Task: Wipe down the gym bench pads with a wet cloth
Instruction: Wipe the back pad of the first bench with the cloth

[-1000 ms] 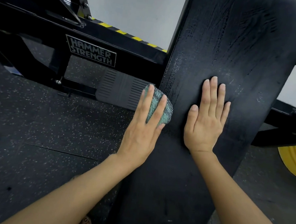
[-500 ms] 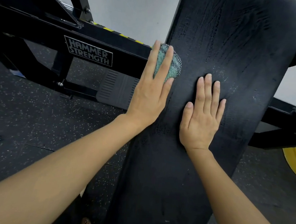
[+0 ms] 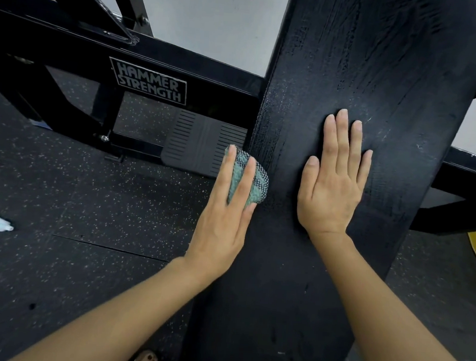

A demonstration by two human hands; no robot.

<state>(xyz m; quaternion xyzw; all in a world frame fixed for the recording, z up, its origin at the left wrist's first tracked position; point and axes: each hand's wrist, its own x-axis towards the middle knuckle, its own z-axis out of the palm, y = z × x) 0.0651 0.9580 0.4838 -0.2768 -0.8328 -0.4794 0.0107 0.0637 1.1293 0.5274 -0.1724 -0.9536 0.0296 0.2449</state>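
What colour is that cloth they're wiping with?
The cloth is teal green with a black-and-white checked band, seen best in the head view.

pad (image 3: 379, 77): blk, cracked, matt (streaky sheen) | cloth (image 3: 255, 181): teal knit | frame (image 3: 210, 74): glossy blk metal | floor (image 3: 89, 198): speckled rubber

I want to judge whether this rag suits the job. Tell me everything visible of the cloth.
The cloth is teal-green, terry-like, with a dark checked band along one side. It is bunched into a wad under the flat left hand, which presses it against the left edge of the bench pad. Wetness cannot be told.
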